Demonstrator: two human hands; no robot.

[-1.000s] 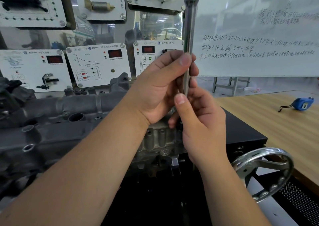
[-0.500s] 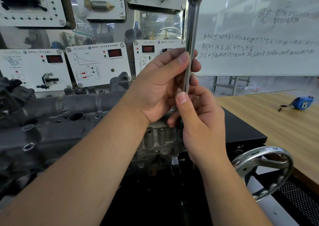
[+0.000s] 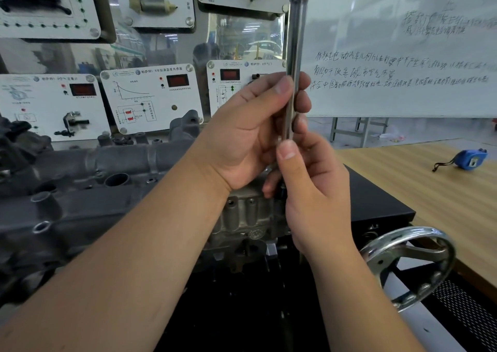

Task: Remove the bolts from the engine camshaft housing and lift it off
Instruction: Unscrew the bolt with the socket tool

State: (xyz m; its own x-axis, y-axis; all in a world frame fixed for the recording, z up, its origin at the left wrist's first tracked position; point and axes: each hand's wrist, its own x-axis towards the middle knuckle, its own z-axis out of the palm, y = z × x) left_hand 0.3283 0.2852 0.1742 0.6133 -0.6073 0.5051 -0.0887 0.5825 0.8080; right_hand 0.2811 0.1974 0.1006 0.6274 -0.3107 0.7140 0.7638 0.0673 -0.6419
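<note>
Step in hand: bolt removal. The camshaft housing [image 3: 80,179], a dark grey casting, sits on top of the engine [image 3: 250,217] on its stand, in the left half of the view, and has not been lifted.

A long chrome tool shaft [image 3: 295,42], probably a socket extension, stands nearly upright over the right end of the housing. The left hand [image 3: 252,134] grips the shaft at mid-height, fingers and thumb curled round it. The right hand [image 3: 314,190] grips it just below, thumb pressed along the near side and fingers wrapped behind. The two hands touch.

Judgement: the two-handed grip on the shaft suggests the bolt is being spun by hand, or the tool is being seated on it. The next move calls for keeping the shaft in line with the bolt and turning until the bolt runs free. Then proceed to the remaining fasteners before any lift.

Not determinable:
- The lower end of the shaft, any socket and the bolt itself are hidden behind the right hand.
- The top of the shaft runs out of frame, so the handle type is unknown.
- How many bolts are already out cannot be told: several holes show along the housing top, but their contents are unclear.
- The left end of the housing is cut off by the frame edge.

A chrome handwheel [image 3: 408,265] stands at the lower right, and a blue tape measure [image 3: 469,159] lies on the wooden table [image 3: 430,190] near its right edge.
</note>
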